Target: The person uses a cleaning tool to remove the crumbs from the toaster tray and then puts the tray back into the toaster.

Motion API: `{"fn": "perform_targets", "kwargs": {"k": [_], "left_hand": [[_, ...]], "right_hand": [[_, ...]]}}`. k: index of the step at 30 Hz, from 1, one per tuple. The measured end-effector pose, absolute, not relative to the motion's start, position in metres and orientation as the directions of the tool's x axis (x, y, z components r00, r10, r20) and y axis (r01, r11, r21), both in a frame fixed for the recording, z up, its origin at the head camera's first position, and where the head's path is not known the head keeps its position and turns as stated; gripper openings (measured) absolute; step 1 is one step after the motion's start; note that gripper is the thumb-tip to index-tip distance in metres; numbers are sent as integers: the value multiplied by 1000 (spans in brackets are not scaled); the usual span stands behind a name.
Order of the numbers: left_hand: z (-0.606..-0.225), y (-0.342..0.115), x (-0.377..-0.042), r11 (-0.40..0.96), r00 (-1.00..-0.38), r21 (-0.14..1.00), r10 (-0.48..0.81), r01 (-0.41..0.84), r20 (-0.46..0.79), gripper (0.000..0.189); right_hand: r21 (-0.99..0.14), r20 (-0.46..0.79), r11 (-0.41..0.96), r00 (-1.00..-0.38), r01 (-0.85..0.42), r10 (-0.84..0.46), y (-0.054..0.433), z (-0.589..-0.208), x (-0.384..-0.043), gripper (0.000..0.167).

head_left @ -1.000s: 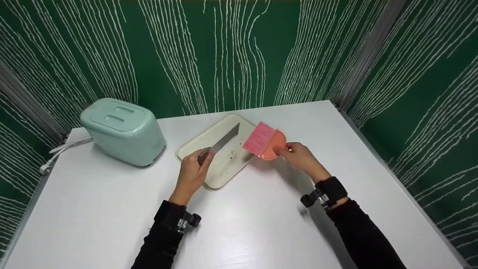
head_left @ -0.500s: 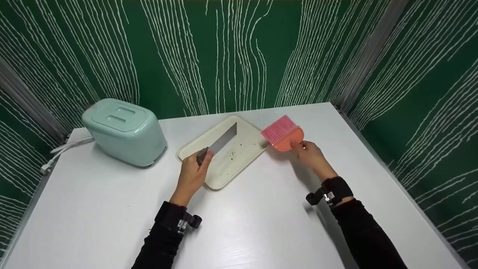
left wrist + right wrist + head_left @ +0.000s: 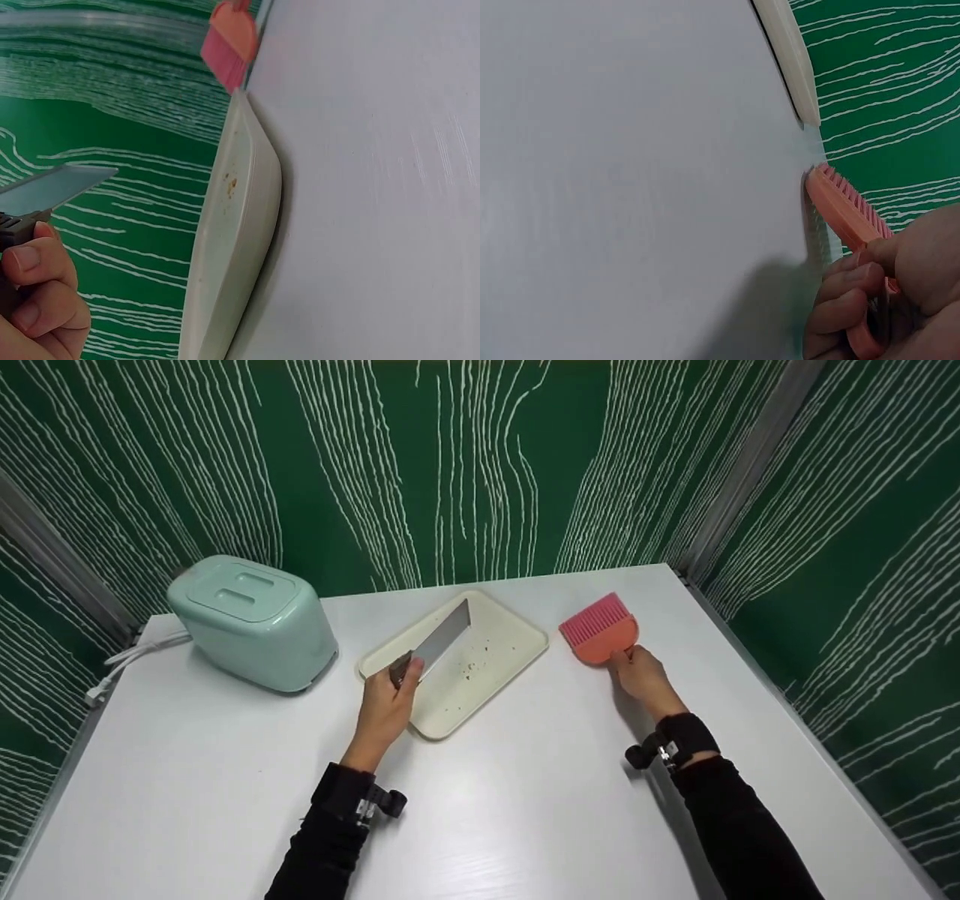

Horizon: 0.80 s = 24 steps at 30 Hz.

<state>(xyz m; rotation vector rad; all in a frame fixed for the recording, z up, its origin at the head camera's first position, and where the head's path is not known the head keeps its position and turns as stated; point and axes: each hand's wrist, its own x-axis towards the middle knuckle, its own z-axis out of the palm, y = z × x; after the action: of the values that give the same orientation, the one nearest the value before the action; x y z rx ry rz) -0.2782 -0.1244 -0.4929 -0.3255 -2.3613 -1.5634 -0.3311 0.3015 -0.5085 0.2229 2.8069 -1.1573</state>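
In the head view my left hand [image 3: 382,712] grips the dark handle of a knife [image 3: 445,634]. Its broad metal blade hangs over a cream rectangular tray [image 3: 508,656], pointing away from me. Small brown crumbs [image 3: 231,183] lie scattered on the tray. To the right of the tray, my right hand [image 3: 646,679] holds a small hand brush [image 3: 609,641] with an orange body and pink bristles. The right wrist view shows the fingers [image 3: 840,311] curled round its looped orange handle, with the brush head low, right beside the tabletop.
A mint-green toaster [image 3: 251,622] stands at the back left of the white table [image 3: 480,817]. Its white cord [image 3: 146,649] runs toward the left edge. Green walls [image 3: 420,472] with white wavy lines rise behind and at both sides.
My right hand has carried the brush rightward from beside the tray's right edge, lowering it toward the table. The left hand and knife have shifted only slightly to the left.
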Motion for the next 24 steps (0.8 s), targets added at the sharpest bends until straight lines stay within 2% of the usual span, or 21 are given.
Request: {"fn": "perform_targets", "kwargs": {"k": [5, 11, 17, 24], "left_hand": [[-493, -126, -278, 340, -940, 883, 11, 324, 340, 38], [-492, -127, -280, 315, -944, 897, -16, 310, 331, 46], [-489, -126, -279, 202, -979, 964, -75, 172, 190, 53], [-488, -125, -279, 45, -994, 996, -73, 73, 76, 51]], "right_hand": [[-690, -150, 698, -982, 190, 118, 308, -511, -335, 40], [-677, -143, 716, -985, 169, 97, 314, -510, -336, 44], [-666, -133, 727, -985, 169, 108, 316, -510, -333, 48], [-668, -149, 719, -981, 193, 125, 312, -511, -330, 39]]}}
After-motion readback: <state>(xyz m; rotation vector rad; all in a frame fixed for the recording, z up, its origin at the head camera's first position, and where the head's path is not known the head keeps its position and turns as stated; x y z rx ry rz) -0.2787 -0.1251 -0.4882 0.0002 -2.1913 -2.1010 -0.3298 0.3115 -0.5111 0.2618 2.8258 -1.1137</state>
